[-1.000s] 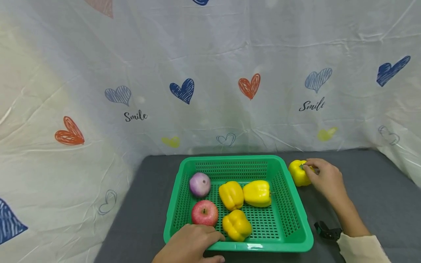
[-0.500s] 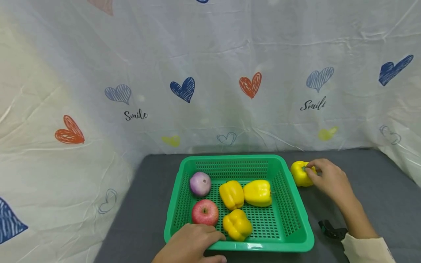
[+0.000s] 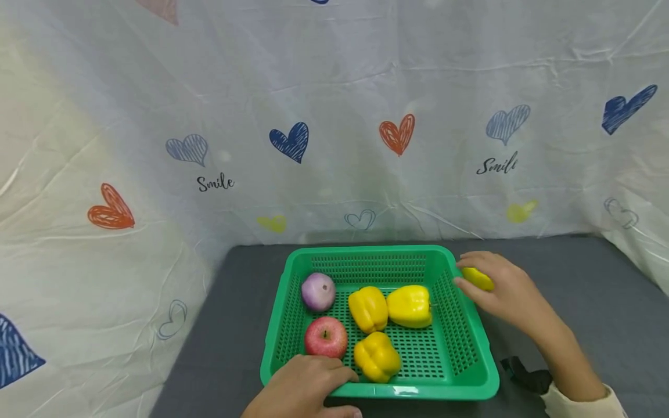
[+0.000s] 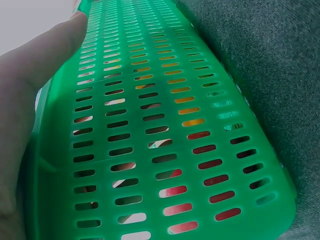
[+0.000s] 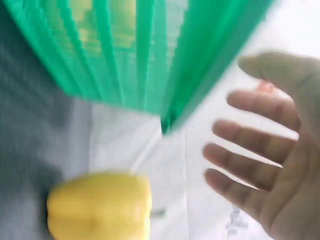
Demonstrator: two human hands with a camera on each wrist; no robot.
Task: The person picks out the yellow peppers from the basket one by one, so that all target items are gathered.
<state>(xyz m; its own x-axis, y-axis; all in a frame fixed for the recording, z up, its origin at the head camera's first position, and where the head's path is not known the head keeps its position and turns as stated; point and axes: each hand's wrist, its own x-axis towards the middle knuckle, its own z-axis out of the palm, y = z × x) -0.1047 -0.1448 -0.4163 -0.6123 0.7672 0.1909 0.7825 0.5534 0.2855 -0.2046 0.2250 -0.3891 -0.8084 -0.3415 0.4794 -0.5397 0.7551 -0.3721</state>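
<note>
Fingers (image 5: pixel 260 104) spread, the right hand (image 3: pixel 504 287) hangs above a glossy yellow bell pepper (image 3: pixel 478 279) beside a perforated green plastic basket (image 3: pixel 366 250) that the left hand (image 3: pixel 305 384) grips; a sideways nudge could roll the pepper away.

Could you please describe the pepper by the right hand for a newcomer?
Find the green basket on the gray cloth. Just outside its right side, partly hidden by the right hand, sits a yellow bell pepper, the only one not inside.
</note>
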